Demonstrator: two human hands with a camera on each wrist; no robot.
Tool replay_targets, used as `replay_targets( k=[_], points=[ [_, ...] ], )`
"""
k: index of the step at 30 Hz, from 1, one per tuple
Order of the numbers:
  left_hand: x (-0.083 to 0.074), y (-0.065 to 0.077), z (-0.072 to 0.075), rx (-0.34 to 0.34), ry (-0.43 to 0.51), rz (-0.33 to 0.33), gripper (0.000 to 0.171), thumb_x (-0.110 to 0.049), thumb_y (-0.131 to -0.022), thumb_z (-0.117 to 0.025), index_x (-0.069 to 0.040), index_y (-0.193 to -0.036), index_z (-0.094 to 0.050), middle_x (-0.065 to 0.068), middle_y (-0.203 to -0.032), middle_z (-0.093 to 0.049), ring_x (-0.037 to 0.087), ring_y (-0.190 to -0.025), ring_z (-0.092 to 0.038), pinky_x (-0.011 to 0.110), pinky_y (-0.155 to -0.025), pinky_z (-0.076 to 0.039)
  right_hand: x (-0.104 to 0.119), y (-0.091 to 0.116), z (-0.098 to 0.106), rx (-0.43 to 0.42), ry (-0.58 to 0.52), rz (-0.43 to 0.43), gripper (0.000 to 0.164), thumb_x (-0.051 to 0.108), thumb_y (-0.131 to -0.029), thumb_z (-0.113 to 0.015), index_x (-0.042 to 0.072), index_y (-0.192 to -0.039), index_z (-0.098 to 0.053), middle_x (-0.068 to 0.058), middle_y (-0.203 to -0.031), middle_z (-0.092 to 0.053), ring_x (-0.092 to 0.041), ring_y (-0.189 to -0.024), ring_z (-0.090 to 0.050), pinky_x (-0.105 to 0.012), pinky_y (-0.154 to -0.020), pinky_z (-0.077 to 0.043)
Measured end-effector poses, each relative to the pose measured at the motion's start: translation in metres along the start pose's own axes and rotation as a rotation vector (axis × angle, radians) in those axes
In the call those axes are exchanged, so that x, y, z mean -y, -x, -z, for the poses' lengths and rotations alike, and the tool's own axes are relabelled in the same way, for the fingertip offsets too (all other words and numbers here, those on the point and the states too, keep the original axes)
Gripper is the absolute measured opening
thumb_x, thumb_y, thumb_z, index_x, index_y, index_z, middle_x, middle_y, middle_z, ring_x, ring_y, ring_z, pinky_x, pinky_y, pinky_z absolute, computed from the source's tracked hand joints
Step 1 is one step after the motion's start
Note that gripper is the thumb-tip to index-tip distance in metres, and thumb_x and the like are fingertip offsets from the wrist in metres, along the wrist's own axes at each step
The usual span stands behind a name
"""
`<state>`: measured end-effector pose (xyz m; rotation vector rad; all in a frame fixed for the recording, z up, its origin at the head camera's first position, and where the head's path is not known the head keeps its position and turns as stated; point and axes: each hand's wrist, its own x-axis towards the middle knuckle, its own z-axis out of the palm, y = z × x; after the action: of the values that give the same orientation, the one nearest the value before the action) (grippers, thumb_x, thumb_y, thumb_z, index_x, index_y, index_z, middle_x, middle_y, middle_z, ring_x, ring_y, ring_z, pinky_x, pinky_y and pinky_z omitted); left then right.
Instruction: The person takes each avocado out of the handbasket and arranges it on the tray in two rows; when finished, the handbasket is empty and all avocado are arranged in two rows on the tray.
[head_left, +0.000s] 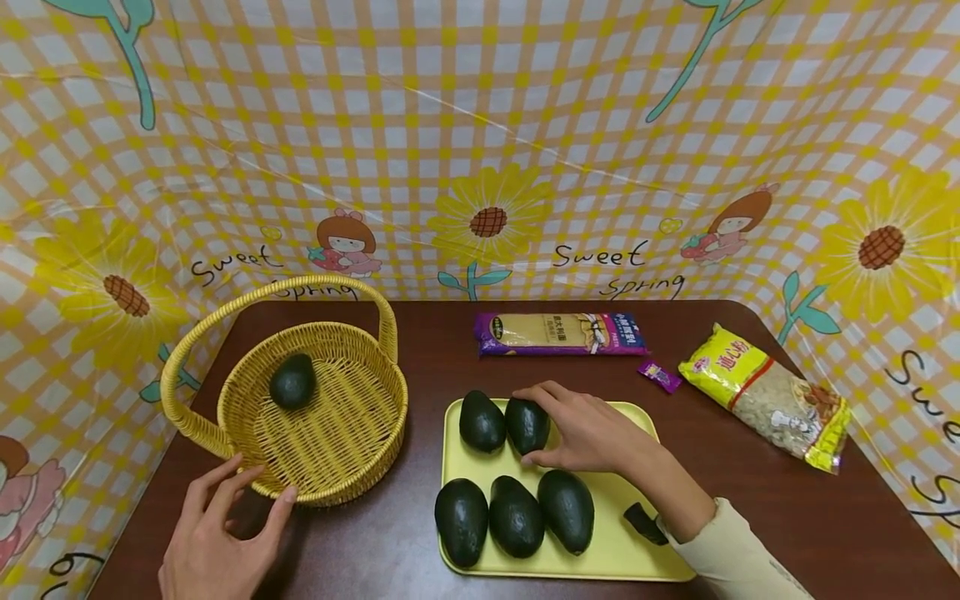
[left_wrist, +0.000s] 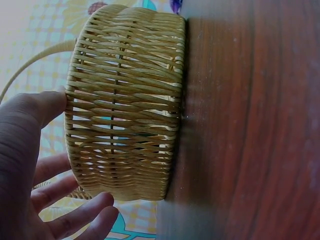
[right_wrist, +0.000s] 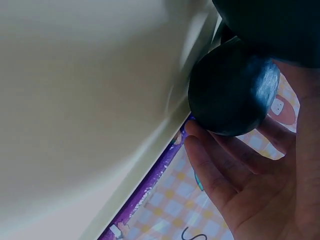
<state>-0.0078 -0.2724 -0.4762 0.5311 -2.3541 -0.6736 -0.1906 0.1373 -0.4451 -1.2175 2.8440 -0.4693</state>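
Note:
My right hand (head_left: 592,432) curls its thumb and fingers round a dark green avocado (head_left: 527,427) in the back row on the yellow tray (head_left: 622,554). The right wrist view has this avocado (right_wrist: 232,90) between the fingers, close to the tray's edge. Beside it lies another avocado (head_left: 482,422), and three more stand in the front row, one of them an avocado (head_left: 461,522) at the left corner. At the near rim of a yellow wicker basket (head_left: 386,450), my left hand (head_left: 217,537) has its fingers spread and relaxed. Inside that basket sits a single avocado (head_left: 292,382).
Behind the tray lies a purple-ended noodle pack (head_left: 558,333), with a small purple packet (head_left: 659,377) near its right end. A yellow food bag (head_left: 765,398) rests at the right. The basket's tall handle (head_left: 247,296) arches over its back left. A patterned cloth surrounds the brown table.

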Motion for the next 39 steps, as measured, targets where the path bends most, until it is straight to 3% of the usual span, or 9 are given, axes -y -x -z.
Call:
replay_targets(
  k=[12, 19, 25, 39],
  points=[
    [-0.001, -0.001, 0.001, 0.001, 0.010, 0.012, 0.044, -0.035, -0.080, -0.097, -0.016, -0.116, -0.083, 0.002, -0.136, -0.069, 0.030, -0.092, -0.074, 0.004, -0.062, -0.035, 0.000, 0.001, -0.001, 0.009, -0.020, -0.004, 0.093, 0.056, -0.084, -0.091, 0.015, -0.157, -0.052, -0.008, -0.142, -0.063, -0.025, -0.096, -0.074, -0.048, -0.085, -0.061],
    [-0.001, -0.001, 0.001, 0.012, 0.001, 0.010, 0.044, -0.036, -0.080, -0.097, -0.016, -0.116, -0.083, 0.002, -0.136, -0.069, 0.030, -0.093, -0.073, 0.020, -0.058, -0.045, -0.001, 0.002, 0.000, -0.005, 0.002, 0.028, 0.098, 0.057, -0.082, -0.092, 0.014, -0.159, -0.050, -0.013, -0.146, -0.062, -0.031, -0.100, -0.075, -0.051, -0.084, -0.062],
    [0.000, -0.001, 0.001, 0.013, 0.014, 0.011, 0.044, -0.036, -0.080, -0.097, -0.016, -0.117, -0.083, 0.001, -0.137, -0.068, 0.029, -0.094, -0.073, 0.005, -0.062, -0.035, 0.000, 0.001, 0.002, 0.004, 0.010, 0.025, 0.100, 0.058, -0.081, -0.092, 0.016, -0.161, -0.049, -0.013, -0.151, -0.059, -0.032, -0.107, -0.075, -0.052, -0.086, -0.062],
    [0.000, -0.001, 0.001, 0.007, 0.006, -0.008, 0.043, -0.035, -0.080, -0.097, -0.016, -0.116, -0.083, 0.003, -0.136, -0.069, 0.029, -0.092, -0.073, 0.005, -0.061, -0.034, 0.006, 0.001, 0.009, -0.015, 0.046, 0.056, 0.098, 0.062, -0.083, -0.089, 0.018, -0.161, -0.049, -0.011, -0.152, -0.059, -0.033, -0.123, -0.070, -0.055, -0.089, -0.061]
  ],
)
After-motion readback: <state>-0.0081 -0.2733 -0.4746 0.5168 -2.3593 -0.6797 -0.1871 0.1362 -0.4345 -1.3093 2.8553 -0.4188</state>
